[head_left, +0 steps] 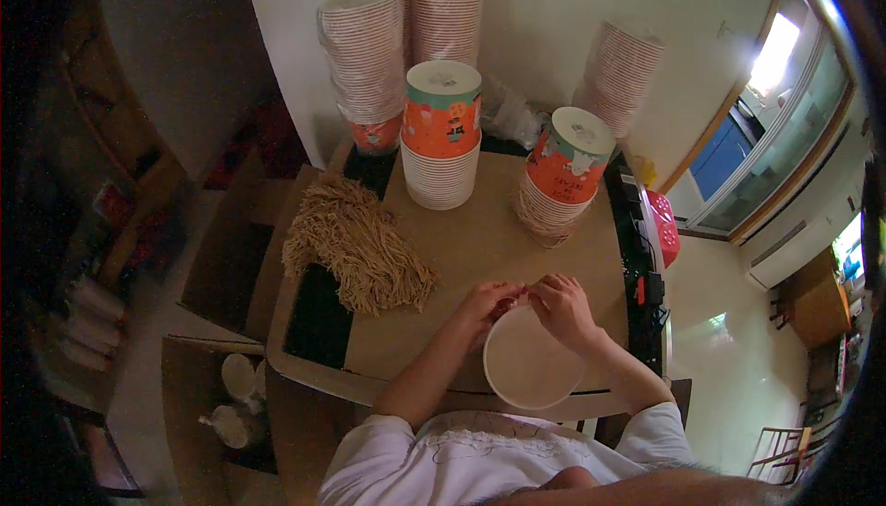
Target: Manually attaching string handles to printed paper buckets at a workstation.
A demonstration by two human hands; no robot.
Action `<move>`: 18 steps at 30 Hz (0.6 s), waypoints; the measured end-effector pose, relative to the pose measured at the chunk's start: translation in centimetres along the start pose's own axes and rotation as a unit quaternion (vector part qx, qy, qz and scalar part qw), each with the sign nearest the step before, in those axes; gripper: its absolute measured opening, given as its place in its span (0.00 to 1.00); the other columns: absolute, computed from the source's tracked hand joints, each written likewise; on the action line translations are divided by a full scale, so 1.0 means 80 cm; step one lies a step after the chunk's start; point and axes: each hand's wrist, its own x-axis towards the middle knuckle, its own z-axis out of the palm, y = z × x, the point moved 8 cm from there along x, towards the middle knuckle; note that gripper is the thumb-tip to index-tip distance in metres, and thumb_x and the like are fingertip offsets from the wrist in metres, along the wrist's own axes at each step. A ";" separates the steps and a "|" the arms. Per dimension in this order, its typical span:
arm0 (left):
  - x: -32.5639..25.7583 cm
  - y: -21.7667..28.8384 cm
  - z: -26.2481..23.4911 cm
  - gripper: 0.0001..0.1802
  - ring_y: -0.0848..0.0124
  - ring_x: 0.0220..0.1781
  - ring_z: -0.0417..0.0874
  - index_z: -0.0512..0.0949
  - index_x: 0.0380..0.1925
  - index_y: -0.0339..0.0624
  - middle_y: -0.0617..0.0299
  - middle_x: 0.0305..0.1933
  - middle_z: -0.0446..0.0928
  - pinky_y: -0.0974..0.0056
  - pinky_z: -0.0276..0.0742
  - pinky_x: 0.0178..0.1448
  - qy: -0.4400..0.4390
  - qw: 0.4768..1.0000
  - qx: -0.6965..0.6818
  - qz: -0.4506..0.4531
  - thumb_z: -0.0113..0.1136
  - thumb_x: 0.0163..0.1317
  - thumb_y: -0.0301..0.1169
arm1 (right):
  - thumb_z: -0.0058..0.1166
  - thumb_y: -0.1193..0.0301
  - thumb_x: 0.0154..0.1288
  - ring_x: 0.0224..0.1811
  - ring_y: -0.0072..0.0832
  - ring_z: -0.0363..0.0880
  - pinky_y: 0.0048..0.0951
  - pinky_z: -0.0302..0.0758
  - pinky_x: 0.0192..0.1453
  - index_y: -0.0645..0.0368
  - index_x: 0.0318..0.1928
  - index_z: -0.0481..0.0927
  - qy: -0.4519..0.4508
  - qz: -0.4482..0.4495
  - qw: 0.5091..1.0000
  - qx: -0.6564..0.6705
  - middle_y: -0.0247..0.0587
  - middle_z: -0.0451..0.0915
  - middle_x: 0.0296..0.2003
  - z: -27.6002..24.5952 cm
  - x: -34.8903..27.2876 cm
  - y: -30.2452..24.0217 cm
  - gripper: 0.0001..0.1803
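Observation:
A white paper bucket (532, 363) is held at the table's near edge, its round mouth facing me. At its far rim my left hand (496, 301) is closed, with the fingertips pinched against the rim. My right hand (561, 308) reaches over the same rim from the right, thumb and fingers pinched together close to the left fingertips. What lies between the right fingertips is too small to make out. A heap of tan twine cords (355, 243) lies left of my hands. Beyond the right hand stands an upside-down stack of orange printed buckets (565, 169) with twine hanging about its lower rims.
Another upside-down bucket stack (441, 174) stands further back on the cardboard-covered table (480, 229). Plastic-wrapped bucket stacks (362, 58) rise along the wall. A power strip (637, 229) runs down the right edge. Left of the table, an open carton (189, 395) holds white buckets.

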 end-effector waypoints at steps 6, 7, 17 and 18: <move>-0.005 0.005 -0.004 0.08 0.82 0.22 0.71 0.78 0.32 0.40 0.70 0.22 0.73 0.75 0.67 0.25 -0.011 0.997 0.068 0.022 0.59 0.55 0.32 | 0.52 0.74 0.55 0.31 0.37 0.74 0.33 0.71 0.35 0.57 0.34 0.79 -0.061 0.101 0.974 0.193 0.41 0.75 0.28 0.001 0.012 0.015 0.06; -0.009 0.008 0.001 0.08 0.82 0.22 0.71 0.78 0.32 0.40 0.70 0.22 0.73 0.75 0.67 0.25 -0.012 0.997 0.069 0.022 0.59 0.55 0.32 | 0.52 0.74 0.55 0.31 0.37 0.74 0.33 0.71 0.35 0.57 0.34 0.79 -0.060 0.102 0.974 0.192 0.41 0.75 0.28 0.004 0.012 0.021 0.06; 0.006 0.010 -0.023 0.09 0.83 0.23 0.71 0.78 0.35 0.41 0.70 0.24 0.74 0.76 0.65 0.27 0.025 0.983 0.152 0.103 0.56 0.55 0.31 | 0.56 0.73 0.54 0.26 0.21 0.73 0.25 0.72 0.31 0.62 0.31 0.79 -0.136 0.199 0.935 0.259 0.38 0.77 0.22 0.041 0.010 0.055 0.06; 0.011 0.001 -0.029 0.09 0.83 0.24 0.71 0.78 0.35 0.41 0.70 0.25 0.74 0.76 0.65 0.26 0.020 0.991 0.109 0.077 0.56 0.55 0.31 | 0.56 0.71 0.54 0.25 0.23 0.73 0.27 0.72 0.31 0.61 0.32 0.79 -0.134 0.189 0.937 0.263 0.39 0.78 0.23 0.042 0.010 0.054 0.06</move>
